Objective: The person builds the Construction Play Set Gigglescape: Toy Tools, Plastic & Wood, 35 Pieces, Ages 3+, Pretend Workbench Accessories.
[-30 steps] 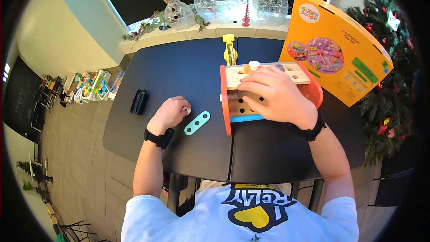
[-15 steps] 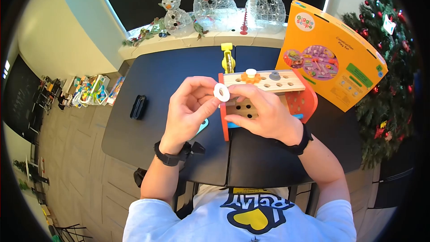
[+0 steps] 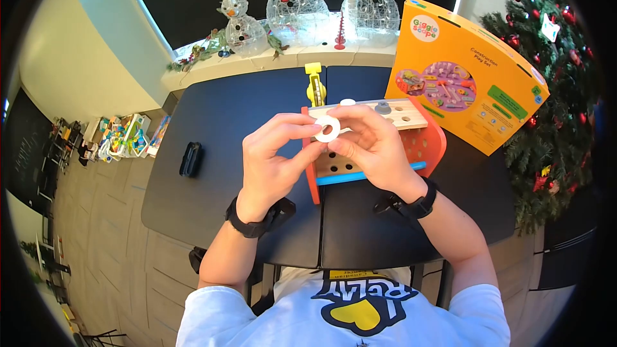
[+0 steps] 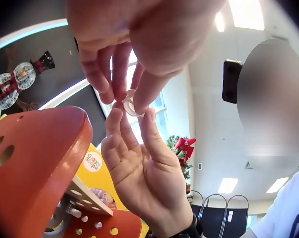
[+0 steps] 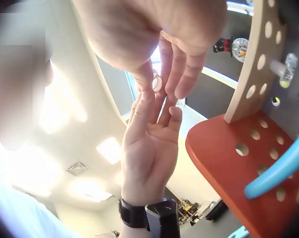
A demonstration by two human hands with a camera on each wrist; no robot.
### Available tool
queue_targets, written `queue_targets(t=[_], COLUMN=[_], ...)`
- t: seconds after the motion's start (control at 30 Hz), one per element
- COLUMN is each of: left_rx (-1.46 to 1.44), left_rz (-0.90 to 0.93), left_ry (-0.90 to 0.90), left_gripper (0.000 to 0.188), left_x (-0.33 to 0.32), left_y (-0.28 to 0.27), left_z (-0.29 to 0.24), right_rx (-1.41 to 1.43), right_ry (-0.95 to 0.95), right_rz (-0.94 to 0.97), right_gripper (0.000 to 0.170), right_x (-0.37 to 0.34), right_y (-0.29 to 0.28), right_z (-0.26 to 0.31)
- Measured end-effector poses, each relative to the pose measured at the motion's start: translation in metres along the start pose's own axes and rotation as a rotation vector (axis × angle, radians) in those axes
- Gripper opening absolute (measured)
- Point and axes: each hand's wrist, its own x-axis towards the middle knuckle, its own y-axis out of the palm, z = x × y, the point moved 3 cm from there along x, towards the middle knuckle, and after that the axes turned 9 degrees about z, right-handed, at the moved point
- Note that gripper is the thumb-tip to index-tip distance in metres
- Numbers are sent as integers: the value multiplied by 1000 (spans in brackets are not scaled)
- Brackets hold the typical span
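In the head view, both hands meet over the table and hold a white ring (image 3: 327, 119) between them. My left hand (image 3: 273, 154) pinches its left side with thumb and fingertips. Thumb and fingers of my right hand (image 3: 376, 151) pinch the right side. The left wrist view shows the ring (image 4: 128, 107) between both sets of fingertips. Just behind the hands stands a toy workbench with red end panels (image 3: 434, 142), a holed wooden top (image 3: 411, 119) and a blue rod (image 3: 366, 174). A white knob (image 3: 348, 102) and a grey piece (image 3: 383, 108) sit on top, partly behind the right hand.
A yellow toy (image 3: 314, 87) lies behind the workbench. An orange box (image 3: 469, 77) stands at the back right, near a decorated tree (image 3: 546, 122). On the left of the table (image 3: 167, 199) is a small black case (image 3: 191, 159). Wire snowmen (image 3: 295, 6) line the windowsill.
My left hand has lifted from the table with the white ring and moved right. My right hand has left the workbench top and now grips the ring too. The teal strip is hidden in the head view.
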Motion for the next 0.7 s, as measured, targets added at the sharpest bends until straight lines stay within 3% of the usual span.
queue_targets(t=[0.1, 0.27, 0.4, 0.47, 0.53, 0.67, 0.7], left_rx=[41, 152, 223, 135, 27, 48, 63], left_rz=[69, 134, 85, 26, -16, 201, 268], left_ry=[-41, 52, -9, -162, -318, -651, -649], left_gripper=[26, 22, 16, 11, 9, 18, 21], left_x=[-2, 4, 3, -3, -9, -23, -25], left_y=[-1, -4, -21, -26, -26, -19, -17], left_z=[-1, -6, 12, 38, 65, 97, 102], right_rx=[63, -27, -607, -753, -880, -956, -931], right_ry=[42, 42, 74, 116, 194, 487, 570], right_rz=[-19, 16, 269, 370, 427, 468, 474], right_gripper=[33, 35, 40, 43, 35, 33, 32], right_x=[-1, -3, -10, -16, -23, -24, -20], right_y=[-1, -5, -12, -12, -11, -17, -22], right_z=[2, 4, 13, 4, -8, -28, -37])
